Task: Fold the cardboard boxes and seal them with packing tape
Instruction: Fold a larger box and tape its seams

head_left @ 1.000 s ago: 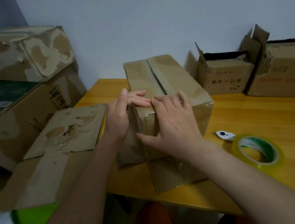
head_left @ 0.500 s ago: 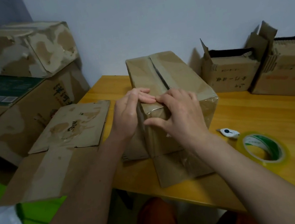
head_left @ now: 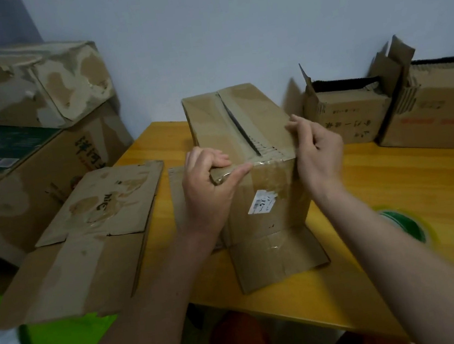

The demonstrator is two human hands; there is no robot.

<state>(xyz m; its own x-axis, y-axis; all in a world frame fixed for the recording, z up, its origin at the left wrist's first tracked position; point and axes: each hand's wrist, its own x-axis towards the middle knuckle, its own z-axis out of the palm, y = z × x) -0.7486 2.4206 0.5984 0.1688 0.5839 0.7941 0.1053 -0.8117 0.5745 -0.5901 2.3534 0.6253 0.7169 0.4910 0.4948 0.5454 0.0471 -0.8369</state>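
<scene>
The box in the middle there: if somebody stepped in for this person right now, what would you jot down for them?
Left hand grips the near top-left corner of the cardboard box; right hand pinches its near top-right edge.
The box stands on the yellow table, top flaps folded down with an open slit between them, and a bottom flap sticking out toward you.
The tape roll lies on the table to the right, untouched.
Done: top flaps folded.
Left: tape the top seam, deal with the loose flap, then fold the flattened box lying to the left.
</scene>
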